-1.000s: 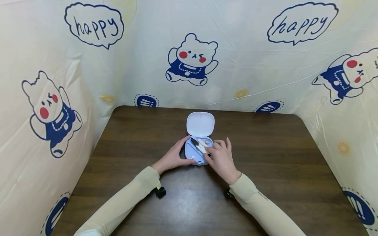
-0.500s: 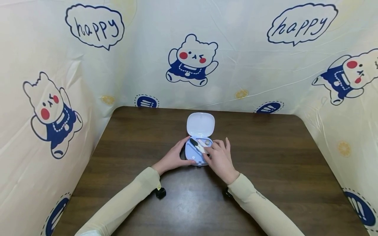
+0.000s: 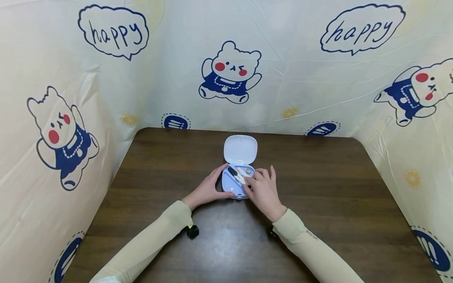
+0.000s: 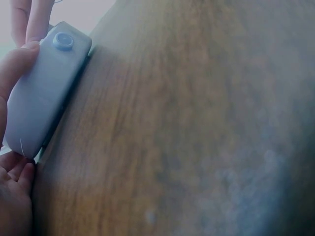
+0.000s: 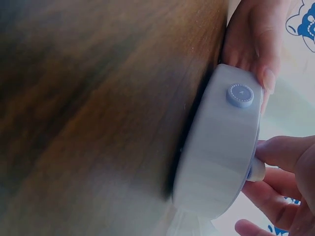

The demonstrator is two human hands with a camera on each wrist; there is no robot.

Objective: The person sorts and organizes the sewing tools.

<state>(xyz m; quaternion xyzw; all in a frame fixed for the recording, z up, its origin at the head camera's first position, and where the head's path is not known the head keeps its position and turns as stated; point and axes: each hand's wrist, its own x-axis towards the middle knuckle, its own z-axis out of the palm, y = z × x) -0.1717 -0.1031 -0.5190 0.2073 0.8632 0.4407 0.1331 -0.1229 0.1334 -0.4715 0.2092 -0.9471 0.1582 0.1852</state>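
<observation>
A light blue case (image 3: 228, 187) with a rounded outline lies on the wooden table. Its pale lid (image 3: 240, 149) is raised and tipped back. My left hand (image 3: 209, 186) grips the left side of the case, thumb at the front corner, fingers round the back. Inside lies a slim white tool with a black end (image 3: 232, 171), slanting across the interior. My right hand (image 3: 265, 192) pinches its near end between thumb and fingers. In the right wrist view, a round button (image 5: 240, 94) shows on the side wall of the case. A small round piece (image 3: 248, 170) sits at the case's back right.
The dark brown table (image 3: 336, 196) spreads out on all sides of the case. A pale curtain (image 3: 290, 78) printed with cartoon bears encloses the table at the back and both sides. A black wrist camera (image 3: 192, 231) hangs under the left sleeve.
The right hand and the slim tool have shifted very slightly left over the last second. The left hand keeps its hold on the case, and the lid stays up.
</observation>
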